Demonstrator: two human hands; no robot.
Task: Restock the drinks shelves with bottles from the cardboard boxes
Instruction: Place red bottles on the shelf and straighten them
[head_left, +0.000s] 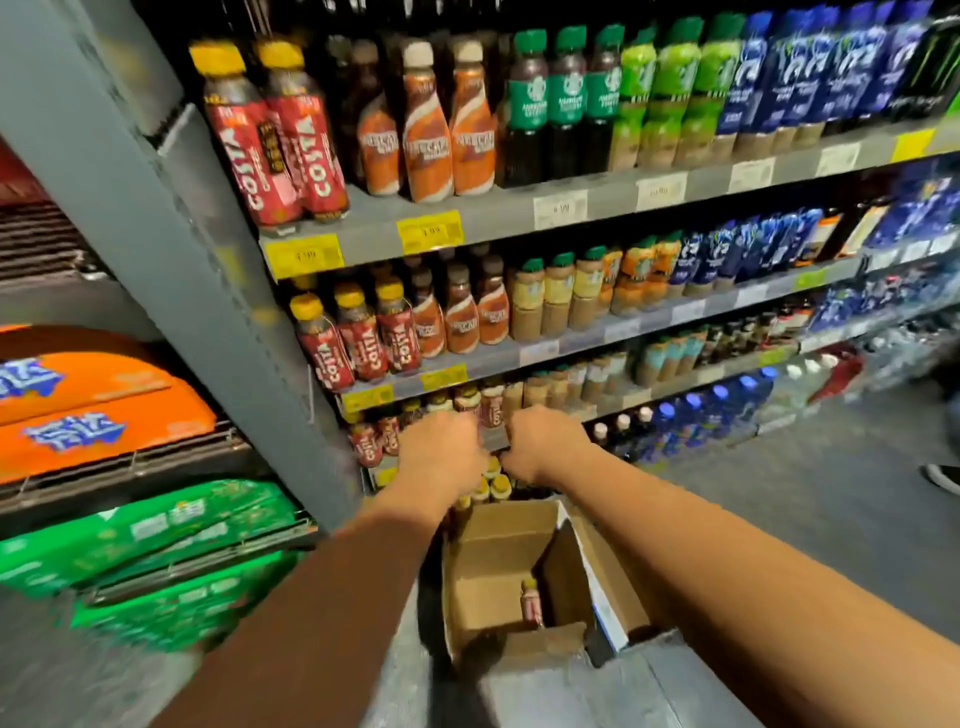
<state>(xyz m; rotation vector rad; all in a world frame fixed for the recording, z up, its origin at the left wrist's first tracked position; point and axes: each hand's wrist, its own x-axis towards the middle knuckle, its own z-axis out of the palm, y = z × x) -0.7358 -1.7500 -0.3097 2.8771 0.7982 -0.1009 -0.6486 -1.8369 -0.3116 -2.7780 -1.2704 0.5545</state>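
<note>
Grey shelves (498, 221) are standing packed with drinks. The left hand (441, 452) and right hand (540, 441) are reaching side by side among the yellow-capped bottles (500, 486) on a low shelf, likely lining them up. Their fingers are hiding, so any grip cannot be told. One bottle (531, 603) is standing in the cardboard box (483, 577) just below, probably kept there for easy reach.

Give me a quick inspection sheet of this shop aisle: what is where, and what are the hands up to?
Surface: grey floor, with an open cardboard box below the arms.
Job's things: one bottle visible in the box; yellow-capped bottles just below the hands; upper shelves well filled.
Clutter: nothing seen.
Hands: left hand and right hand reach side by side to a low shelf; what they hold cannot be told.
Cables: nothing seen.
Surroundings: orange packs and green packs on the left rack; a shoe at the right edge.
</note>
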